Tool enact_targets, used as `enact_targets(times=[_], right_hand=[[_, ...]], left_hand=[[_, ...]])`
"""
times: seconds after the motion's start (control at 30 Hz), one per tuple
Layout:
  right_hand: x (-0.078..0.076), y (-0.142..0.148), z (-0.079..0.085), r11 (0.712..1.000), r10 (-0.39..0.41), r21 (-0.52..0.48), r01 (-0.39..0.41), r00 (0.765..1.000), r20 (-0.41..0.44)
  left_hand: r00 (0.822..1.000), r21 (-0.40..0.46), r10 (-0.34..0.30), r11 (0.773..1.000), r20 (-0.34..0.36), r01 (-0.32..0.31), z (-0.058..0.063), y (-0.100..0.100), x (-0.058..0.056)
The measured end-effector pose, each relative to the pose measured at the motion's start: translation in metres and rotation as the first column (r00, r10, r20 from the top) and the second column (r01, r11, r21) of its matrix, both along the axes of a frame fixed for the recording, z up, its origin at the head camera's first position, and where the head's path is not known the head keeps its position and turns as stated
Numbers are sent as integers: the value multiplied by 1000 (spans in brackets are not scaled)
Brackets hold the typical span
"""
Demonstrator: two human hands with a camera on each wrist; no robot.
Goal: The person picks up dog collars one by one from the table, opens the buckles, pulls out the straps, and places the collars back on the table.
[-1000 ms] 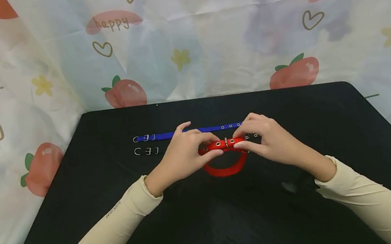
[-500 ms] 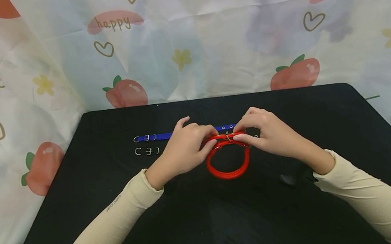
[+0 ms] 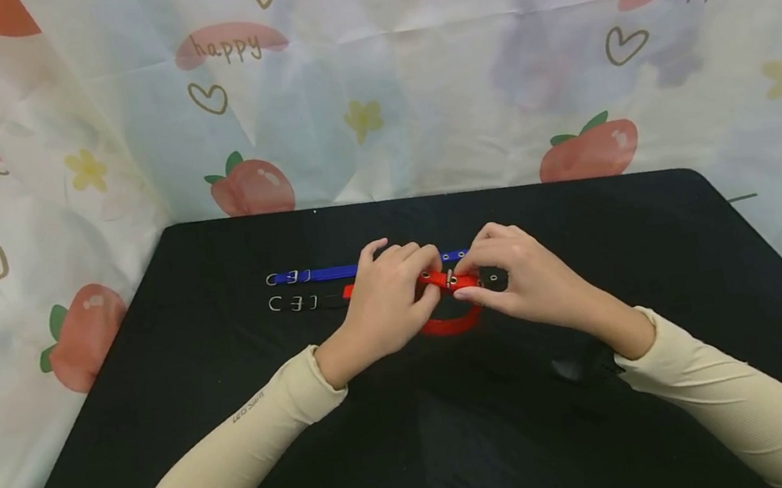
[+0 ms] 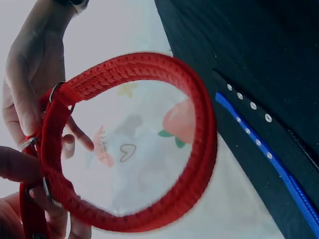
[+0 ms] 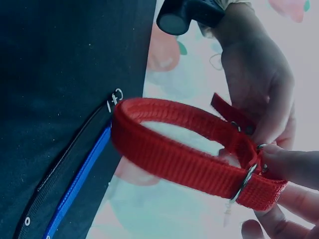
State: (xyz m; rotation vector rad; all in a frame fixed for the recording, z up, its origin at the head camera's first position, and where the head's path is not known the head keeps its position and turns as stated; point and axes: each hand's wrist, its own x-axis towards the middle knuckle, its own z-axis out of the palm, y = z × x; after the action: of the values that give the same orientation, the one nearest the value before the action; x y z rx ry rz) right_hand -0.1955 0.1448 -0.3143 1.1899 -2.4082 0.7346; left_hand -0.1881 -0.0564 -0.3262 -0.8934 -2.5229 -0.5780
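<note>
A red webbing collar [image 3: 452, 325] with metal eyelets is bent into a loop and held up over the table, its padded band [image 4: 204, 134] facing me in the left wrist view. My left hand [image 3: 390, 299] pinches the eyelet strap just left of the metal buckle [image 3: 450, 279]. The strap's free tip [image 5: 227, 107] sticks out past that hand. On the buckle's right, my right hand [image 3: 523, 266] grips the collar between thumb and fingers. A metal ring [image 5: 244, 183] crosses the band near the right fingers. Fingers partly hide the buckle in both wrist views.
Behind the hands, a blue collar [image 3: 330, 273] lies stretched out on the black table [image 3: 319, 474]. A black collar [image 4: 284, 132] lies parallel to it, nearer me. A printed cloth [image 3: 441, 68] hangs along the table's far and left sides.
The loop rose and tilted, then dipped again. My left hand has shifted right along the strap, so the red tip now shows on its left. The right hand moved slightly left.
</note>
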Motion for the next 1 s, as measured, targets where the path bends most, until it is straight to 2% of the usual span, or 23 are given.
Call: enact_targets(times=[0.13,0.27,0.4,0.53,0.7,0.9,1.0], right_hand=[[0,1,1,999,-7,-43,8,1000,26],[-1,3,2,994,-10,-103,23,992,123],[-1,5,3,992,-15,-118,42,976,219],[-1,5,4,994,-22,-97,46,972,236],[1,5,4,998,0,-67,13,983,185],[2,4,3,995,45,-86,-44,999,18],[2,3,3,992,52,-116,-56,998,-36]], left_hand=[[997,-53,29,998,-70,-33,3,1,1],[994,-143,40,988,-106,-54,6,0,0],[1000,-186,-4,983,-29,-2,8,-1,-1],[998,-193,-66,979,18,68,10,-2,1],[997,-176,-72,982,-15,68,12,-1,1],[996,-186,-72,981,-56,61,11,-2,2],[994,-150,-72,987,-88,58,9,-1,4]])
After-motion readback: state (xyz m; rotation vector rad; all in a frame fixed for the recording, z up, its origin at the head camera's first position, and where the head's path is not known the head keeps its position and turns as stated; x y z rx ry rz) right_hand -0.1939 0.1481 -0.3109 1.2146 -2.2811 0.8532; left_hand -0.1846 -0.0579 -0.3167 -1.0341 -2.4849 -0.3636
